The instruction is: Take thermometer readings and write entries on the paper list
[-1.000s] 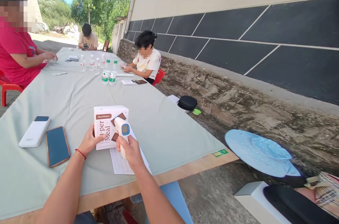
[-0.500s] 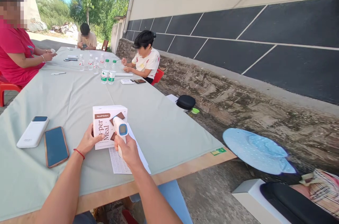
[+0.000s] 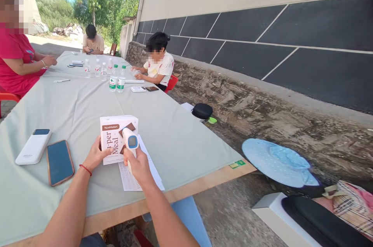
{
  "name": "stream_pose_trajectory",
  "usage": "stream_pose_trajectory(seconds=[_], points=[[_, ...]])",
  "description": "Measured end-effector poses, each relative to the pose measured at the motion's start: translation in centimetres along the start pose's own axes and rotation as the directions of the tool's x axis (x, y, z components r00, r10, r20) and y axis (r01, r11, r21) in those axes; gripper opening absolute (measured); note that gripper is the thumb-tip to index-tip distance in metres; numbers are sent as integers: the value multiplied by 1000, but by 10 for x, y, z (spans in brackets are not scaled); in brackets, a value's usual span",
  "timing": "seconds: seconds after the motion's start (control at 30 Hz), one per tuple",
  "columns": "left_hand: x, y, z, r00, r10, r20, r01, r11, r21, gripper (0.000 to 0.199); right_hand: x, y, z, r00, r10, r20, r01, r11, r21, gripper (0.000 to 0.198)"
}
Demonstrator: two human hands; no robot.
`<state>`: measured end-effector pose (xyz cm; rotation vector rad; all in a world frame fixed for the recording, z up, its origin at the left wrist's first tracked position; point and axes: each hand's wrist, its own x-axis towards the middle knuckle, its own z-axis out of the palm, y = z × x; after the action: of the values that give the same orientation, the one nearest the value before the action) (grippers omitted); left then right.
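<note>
My left hand (image 3: 97,152) grips the lower left side of a white and brown NutriMotion box (image 3: 110,137), which stands upright on the tablecloth. In my right hand (image 3: 138,164) is a white infrared thermometer (image 3: 128,138) with a blue-rimmed display facing me. Its front end points at the right part of the box face; whether it touches cannot be made out. Under and behind my right hand lie printed paper sheets (image 3: 151,167). Left of my left wrist rest a phone (image 3: 60,162) with a brown edge and a white power bank (image 3: 34,146).
Several water bottles (image 3: 113,79) stand farther along the table (image 3: 186,142). A white device (image 3: 138,89) and a dark phone (image 3: 152,88) lie beyond the box. Three people sit around the table. At right are a blue hat (image 3: 276,161) and a black case (image 3: 320,219).
The view has shifted slightly, so most things sit a little farther left. Both hands keep their hold on the box and thermometer. The person in red has lowered their hands a little.
</note>
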<state>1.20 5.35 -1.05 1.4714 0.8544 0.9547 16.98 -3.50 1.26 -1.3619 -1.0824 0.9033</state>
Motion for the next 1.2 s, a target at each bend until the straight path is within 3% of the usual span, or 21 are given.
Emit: stream_pose_trajectory(seconds=[0.23,0.57,0.87,1.0,1.07,1.2], points=[[4,-9,-2,1000,13,-28,-13,1000,27,69,-10,-12,-4,997,-28,-65,33,997,72,25],[6,-3,-4,999,-20,-41,21,999,26,72,-14,-30,-53,968,-89,-236,86,996,-23,29],[9,-1,-7,1000,-2,-17,2,1000,21,76,-8,-26,-75,944,-115,-310,107,993,-44,29],[8,1,-8,999,-29,-28,30,999,30,81,9,-6,-92,935,-129,-331,70,980,-184,30],[7,0,-7,999,-40,-32,40,999,24,82,22,13,-108,936,-89,-339,-47,926,-374,30],[5,-2,-3,997,-29,-74,31,999,18,77,43,56,-144,934,27,-357,-296,621,-726,40]])
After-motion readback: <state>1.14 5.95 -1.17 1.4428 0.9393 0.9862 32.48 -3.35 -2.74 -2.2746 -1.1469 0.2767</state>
